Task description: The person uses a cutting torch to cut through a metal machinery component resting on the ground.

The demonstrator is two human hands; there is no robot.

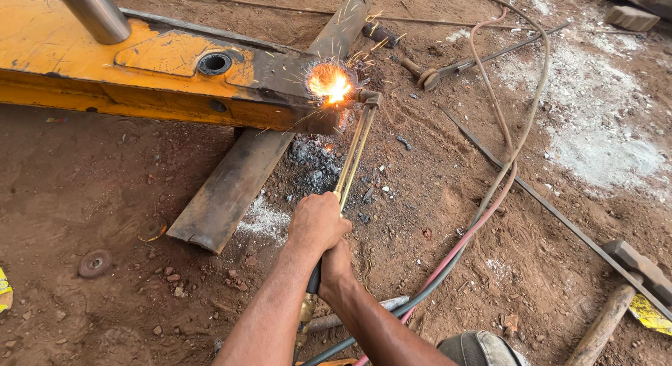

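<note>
L hand (318,222) + R hand (336,268) both fisted on cutting torch (353,152), frame ctr | tip sparking at yellow steel beam (84,65), upper left | hoses (490,198) right

An open-air metalworking yard: bare red dirt ground (105,177), a yellow steel machine beam (91,65) at upper left throwing cutting sparks (330,82), gas hoses (490,198) trailing right, a sledgehammer (623,289) at lower right.

1. The steel beam (105,65), upper left of the frame, is yellow with dark scorched patches.
2. Sparks (330,82) glow orange-white.
3. The torch (353,152) tubes are brass-gold.
4. Hoses (490,198), right of centre: one pink-red, one grey-green.
5. The ground (105,184) is reddish brown, with a white ash patch (602,149) at right.
</note>
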